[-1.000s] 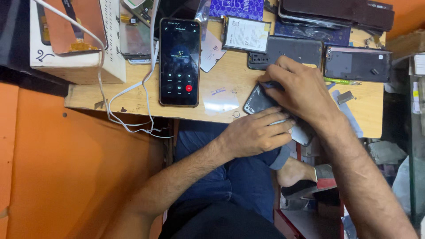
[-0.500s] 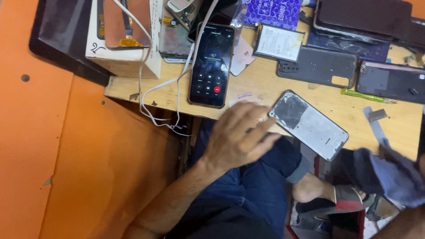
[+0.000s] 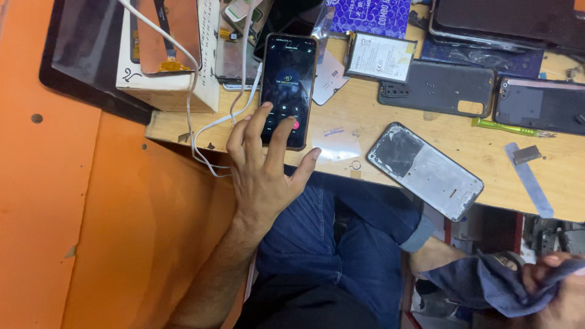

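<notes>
My left hand [image 3: 263, 166] reaches over the wooden bench edge with fingers spread, its fingertips resting on the lit screen of a black phone [image 3: 288, 73] that shows a call display. A white cable [image 3: 210, 125] runs beside that phone. My right hand [image 3: 557, 286] is low at the bottom right corner, closed around a crumpled blue-grey cloth [image 3: 493, 280]. A bare phone frame [image 3: 425, 170] lies face up near the bench's front edge, between the two hands, touched by neither.
On the wooden bench [image 3: 372, 116] lie two dark phone back covers [image 3: 442, 89], a phone battery [image 3: 381, 56], a green pry tool [image 3: 509, 127], a clear film [image 3: 336, 146] and a white box [image 3: 167, 61]. An orange wall [image 3: 73, 213] stands at left. My knees in jeans [image 3: 341, 237] are below.
My left hand moved from the phone frame up to the lit phone's screen. My right hand let go of the frame and dropped to the lower right with the cloth.
</notes>
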The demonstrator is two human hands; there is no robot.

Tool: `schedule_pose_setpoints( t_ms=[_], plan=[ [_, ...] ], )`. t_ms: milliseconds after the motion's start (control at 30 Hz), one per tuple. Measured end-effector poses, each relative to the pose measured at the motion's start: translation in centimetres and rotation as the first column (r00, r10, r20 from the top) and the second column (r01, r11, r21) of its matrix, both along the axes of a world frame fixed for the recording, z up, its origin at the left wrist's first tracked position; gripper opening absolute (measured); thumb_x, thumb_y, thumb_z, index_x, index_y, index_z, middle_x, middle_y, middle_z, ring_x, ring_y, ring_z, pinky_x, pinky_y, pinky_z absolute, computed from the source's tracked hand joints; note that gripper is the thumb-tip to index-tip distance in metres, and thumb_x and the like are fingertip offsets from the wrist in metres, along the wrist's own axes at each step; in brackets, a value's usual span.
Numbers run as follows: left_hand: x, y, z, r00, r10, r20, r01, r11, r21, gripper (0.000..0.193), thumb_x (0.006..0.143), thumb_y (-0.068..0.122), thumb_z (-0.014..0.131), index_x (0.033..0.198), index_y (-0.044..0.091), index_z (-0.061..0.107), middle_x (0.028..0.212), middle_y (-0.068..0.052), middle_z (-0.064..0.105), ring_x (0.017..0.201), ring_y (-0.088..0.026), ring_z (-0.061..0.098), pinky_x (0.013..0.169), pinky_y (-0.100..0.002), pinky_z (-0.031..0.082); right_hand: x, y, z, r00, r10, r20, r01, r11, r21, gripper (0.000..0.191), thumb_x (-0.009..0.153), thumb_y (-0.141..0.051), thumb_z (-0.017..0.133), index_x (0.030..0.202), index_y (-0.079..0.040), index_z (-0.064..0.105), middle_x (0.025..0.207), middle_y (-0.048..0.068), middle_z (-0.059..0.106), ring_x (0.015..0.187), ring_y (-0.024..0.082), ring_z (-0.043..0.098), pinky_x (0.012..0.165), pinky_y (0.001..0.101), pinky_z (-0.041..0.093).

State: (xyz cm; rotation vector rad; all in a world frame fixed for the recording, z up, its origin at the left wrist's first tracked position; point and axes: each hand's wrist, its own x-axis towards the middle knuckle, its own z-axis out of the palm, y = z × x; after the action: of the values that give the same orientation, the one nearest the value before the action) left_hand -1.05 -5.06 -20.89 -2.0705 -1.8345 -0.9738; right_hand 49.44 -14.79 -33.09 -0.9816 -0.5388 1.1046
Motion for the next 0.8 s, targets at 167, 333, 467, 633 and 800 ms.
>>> schedule_pose_setpoints(
  t_ms=[167,333,467,633,800],
  plan=[
    [0.1,-0.2,-0.2,1.000,0.013,-0.009,-0.013,1.000,-0.014,0.051,0.089,0.043,0.087,0.125,0.011,0.070,0.151,-0.016,0.046,0.136,-0.035,0.035,0.115,-0.047,0.038,-3.5,-1.6,2.1,0.986,-0.099,0.133,0.107,0.993,-0.053,0.015,0.125,-0.024,0.051,0.126,-0.009,0.051,0.098,0.007,0.056,0.073,0.010,0.047,0.060,0.0219,0.037],
    [1.4,-1.4,0.0,0.994,-0.068,0.083,0.068,0.998,-0.003,0.049,0.090,0.037,0.086,0.125,0.007,0.069,0.146,-0.017,0.051,0.135,-0.035,0.041,0.115,-0.046,0.041,-6.9,-1.1,5.7,0.936,-0.104,0.337,0.103,0.994,0.020,0.021,0.114,-0.019,0.062,0.127,-0.008,0.049,0.099,0.012,0.061,0.074,0.013,0.056,0.060,0.0251,0.048],
    [6.5,-3.9,0.5,0.851,-0.416,0.319,0.459,0.886,-0.070,0.044,0.092,0.037,0.083,0.122,0.008,0.070,0.134,-0.011,0.062,0.127,-0.029,0.059,0.109,-0.041,0.053,-11.4,-1.9,8.0,0.814,-0.120,0.569,0.049,0.989,0.140,0.019,0.109,-0.009,0.069,0.114,-0.003,0.052,0.109,0.016,0.065,0.092,0.016,0.063,0.083,0.0298,0.055],
    [13.0,-6.8,1.7,0.521,-0.644,0.560,0.759,0.649,0.040,0.055,0.079,0.037,0.080,0.115,-0.003,0.067,0.119,-0.016,0.065,0.112,-0.032,0.065,0.097,-0.042,0.053,-15.8,-3.3,9.9,0.565,0.005,0.825,-0.097,0.993,0.061,0.015,0.095,0.002,0.070,0.105,0.001,0.059,0.111,0.015,0.064,0.107,0.019,0.063,0.100,0.0275,0.050],
    [13.3,-6.2,2.1,0.444,-0.594,0.671,0.808,0.589,-0.013,0.016,0.105,0.026,0.070,0.107,0.010,0.067,0.101,-0.004,0.071,0.095,-0.021,0.070,0.088,-0.036,0.052,-15.9,-3.5,10.8,0.700,0.183,0.690,-0.192,0.979,-0.065,0.016,0.089,0.008,0.070,0.103,0.003,0.064,0.100,0.012,0.065,0.098,0.020,0.062,0.092,0.0297,0.049]
  ],
)
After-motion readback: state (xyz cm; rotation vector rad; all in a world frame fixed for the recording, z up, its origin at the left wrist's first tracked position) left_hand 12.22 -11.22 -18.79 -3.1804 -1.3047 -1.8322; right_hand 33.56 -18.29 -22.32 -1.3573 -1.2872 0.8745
